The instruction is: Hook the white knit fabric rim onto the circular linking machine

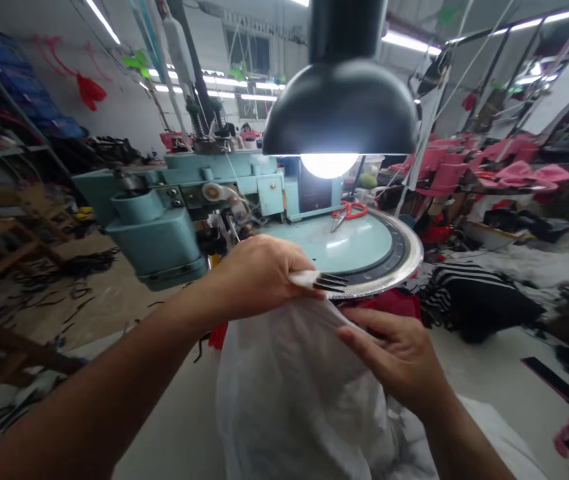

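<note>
My left hand (pixel 269 270) is closed on the top of a white cloth (pixel 299 387), close to the rim of a round dial plate (pixel 404 257). From its fingers sticks out a small white piece (pixel 306 278) ending in dark, prong-like stripes; whether it is a tool or part of the cloth I cannot tell. My right hand (pixel 399 353), lower and to the right, pinches the cloth's edge between thumb and fingers. The cloth hangs down below both hands. Red-handled scissors (pixel 350 212) lie on the plate's pale green top.
A pale green machine head (pixel 159 227) stands left of the plate. Over the plate hangs a black lamp (pixel 339 113), lit. Black-and-white striped fabric (pixel 479 293) is piled at the right, with pink machines (pixel 439 167) behind. Dark scraps litter the floor at left.
</note>
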The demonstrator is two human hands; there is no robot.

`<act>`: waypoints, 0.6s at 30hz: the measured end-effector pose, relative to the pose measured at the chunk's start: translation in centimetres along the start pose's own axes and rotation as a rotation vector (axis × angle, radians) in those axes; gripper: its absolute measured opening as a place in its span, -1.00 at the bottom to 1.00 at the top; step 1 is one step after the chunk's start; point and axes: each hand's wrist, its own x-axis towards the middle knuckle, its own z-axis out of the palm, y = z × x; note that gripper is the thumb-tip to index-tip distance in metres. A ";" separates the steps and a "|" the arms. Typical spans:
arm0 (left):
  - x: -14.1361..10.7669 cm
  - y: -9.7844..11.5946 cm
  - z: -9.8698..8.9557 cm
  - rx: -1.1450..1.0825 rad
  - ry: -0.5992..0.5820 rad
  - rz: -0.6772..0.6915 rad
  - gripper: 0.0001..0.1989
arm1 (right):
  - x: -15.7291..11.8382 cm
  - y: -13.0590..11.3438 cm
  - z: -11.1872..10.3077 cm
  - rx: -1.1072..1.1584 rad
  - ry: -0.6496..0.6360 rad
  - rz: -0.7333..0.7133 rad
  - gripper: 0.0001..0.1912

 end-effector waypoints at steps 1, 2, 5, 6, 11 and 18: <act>1.0 -0.2 -0.1 0.092 -0.126 0.052 -0.84 | 0.3 -0.3 0.3 0.008 0.024 -0.063 -0.83; 1.8 -0.4 -0.1 0.178 -0.239 0.103 -0.82 | 0.5 -0.6 0.5 0.021 0.084 -0.104 -0.83; 2.9 -0.7 -0.3 0.256 -0.367 0.104 -0.76 | 0.8 -1.1 1.0 -0.015 0.332 -0.095 -0.88; 3.1 -0.6 -0.4 0.253 -0.409 0.084 -0.77 | 0.9 -1.2 1.1 -0.038 0.380 -0.073 -0.90; 4.0 0.2 -0.2 0.194 -0.515 0.000 -0.88 | 0.0 1.5 0.5 -0.230 0.523 0.019 -0.83; 4.3 0.7 -1.4 0.271 -0.511 0.112 -0.82 | -3.8 5.9 -3.9 -0.070 0.136 0.008 -0.85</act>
